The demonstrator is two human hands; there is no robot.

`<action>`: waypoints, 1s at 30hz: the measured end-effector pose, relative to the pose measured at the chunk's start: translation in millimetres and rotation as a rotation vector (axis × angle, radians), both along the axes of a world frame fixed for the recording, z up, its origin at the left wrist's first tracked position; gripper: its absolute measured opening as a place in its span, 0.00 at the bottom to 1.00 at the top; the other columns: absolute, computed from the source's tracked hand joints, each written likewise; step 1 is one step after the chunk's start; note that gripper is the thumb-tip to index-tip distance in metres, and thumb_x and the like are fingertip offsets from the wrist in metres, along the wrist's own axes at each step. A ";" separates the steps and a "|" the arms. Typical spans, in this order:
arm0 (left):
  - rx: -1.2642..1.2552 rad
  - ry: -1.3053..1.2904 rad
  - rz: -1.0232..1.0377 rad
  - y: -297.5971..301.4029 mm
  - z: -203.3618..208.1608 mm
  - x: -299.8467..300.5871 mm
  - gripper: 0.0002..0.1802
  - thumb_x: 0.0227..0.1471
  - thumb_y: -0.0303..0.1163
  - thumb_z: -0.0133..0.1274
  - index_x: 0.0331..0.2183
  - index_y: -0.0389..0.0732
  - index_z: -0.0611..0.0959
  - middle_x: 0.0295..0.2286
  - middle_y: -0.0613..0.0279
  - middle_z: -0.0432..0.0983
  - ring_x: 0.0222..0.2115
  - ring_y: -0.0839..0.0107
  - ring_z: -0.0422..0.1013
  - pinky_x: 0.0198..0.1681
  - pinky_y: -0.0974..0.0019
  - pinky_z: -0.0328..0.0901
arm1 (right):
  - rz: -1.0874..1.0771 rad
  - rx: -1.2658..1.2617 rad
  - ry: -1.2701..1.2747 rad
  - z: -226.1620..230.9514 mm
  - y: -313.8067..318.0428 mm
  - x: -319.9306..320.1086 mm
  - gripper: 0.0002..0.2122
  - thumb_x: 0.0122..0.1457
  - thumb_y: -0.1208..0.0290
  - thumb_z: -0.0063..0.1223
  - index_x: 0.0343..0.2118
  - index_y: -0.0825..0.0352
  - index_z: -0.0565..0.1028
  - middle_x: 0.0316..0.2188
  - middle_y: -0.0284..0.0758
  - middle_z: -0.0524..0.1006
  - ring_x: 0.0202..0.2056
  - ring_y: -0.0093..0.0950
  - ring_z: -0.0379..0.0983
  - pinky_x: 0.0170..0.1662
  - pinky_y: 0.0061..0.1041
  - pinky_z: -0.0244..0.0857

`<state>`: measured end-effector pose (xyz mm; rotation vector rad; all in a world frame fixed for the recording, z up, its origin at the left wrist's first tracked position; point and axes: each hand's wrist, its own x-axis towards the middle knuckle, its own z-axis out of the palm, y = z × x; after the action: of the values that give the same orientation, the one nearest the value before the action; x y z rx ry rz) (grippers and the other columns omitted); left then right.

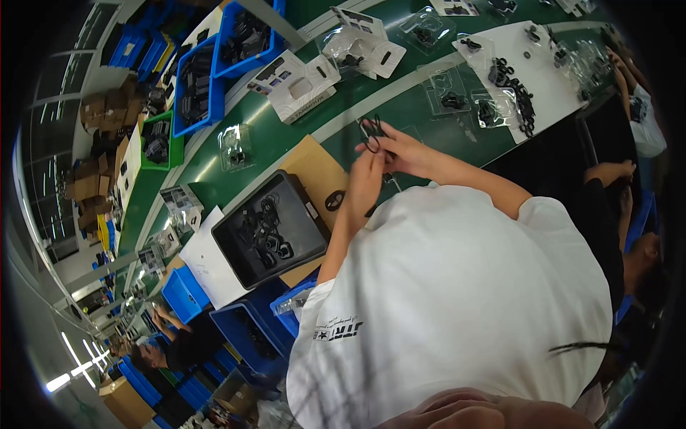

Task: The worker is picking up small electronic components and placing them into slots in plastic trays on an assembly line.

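Note:
Both of my hands meet above the green bench, close to its near edge. A black cable [372, 131], bundled into loops, sticks up from between the fingers. My left hand [365, 171] pinches its lower end. From the right, my right hand [404, 151] is closed round the same bundle; the fingertips of both hands overlap there. Left of my left forearm stands a dark grey bin [304, 218] with several coiled black cables [266, 232] inside. Between bin and hands lies a brown cardboard sheet [312, 159], with a round black object [334, 200] on it, partly against my forearm.
Beyond my hands, clear plastic trays [449, 98] with black parts lie on the green bench [371, 93]. Open printed boxes [296, 86] stand farther off. Blue bins [198, 89] full of black pieces line the far left. Other people [643, 118] work at right and lower left.

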<state>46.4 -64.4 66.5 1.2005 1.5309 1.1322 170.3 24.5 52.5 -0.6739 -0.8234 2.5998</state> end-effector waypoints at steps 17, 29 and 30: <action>0.178 0.239 -0.458 23.0 80.8 138.6 0.11 0.50 0.22 0.54 0.38 0.37 0.80 0.29 0.62 0.74 0.29 0.70 0.67 0.36 0.70 0.64 | -0.647 0.758 -0.694 9.4 -105.5 312.0 0.29 0.40 0.79 0.58 0.51 0.59 0.68 0.33 0.34 0.74 0.24 0.21 0.66 0.23 0.17 0.62; -0.081 0.078 -0.854 -1.8 53.8 276.7 0.10 0.55 0.25 0.51 0.41 0.37 0.79 0.33 0.60 0.76 0.32 0.71 0.70 0.40 0.72 0.65 | -1.587 -0.244 -1.487 -21.9 -429.4 666.8 0.33 0.40 0.78 0.58 0.55 0.61 0.66 0.32 0.41 0.74 0.13 0.22 0.58 0.14 0.24 0.53; -0.084 0.087 -0.849 -4.3 52.4 288.6 0.10 0.55 0.25 0.51 0.41 0.37 0.79 0.34 0.60 0.77 0.32 0.71 0.70 0.40 0.72 0.65 | -1.586 -0.221 -1.660 -0.4 -431.3 702.3 0.33 0.39 0.78 0.59 0.54 0.61 0.67 0.37 0.42 0.75 0.22 0.30 0.69 0.22 0.28 0.65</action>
<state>335.0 -68.7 118.9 1.6225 0.9305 0.4464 872.6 -406.8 52.1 -2.2267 0.0063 0.3387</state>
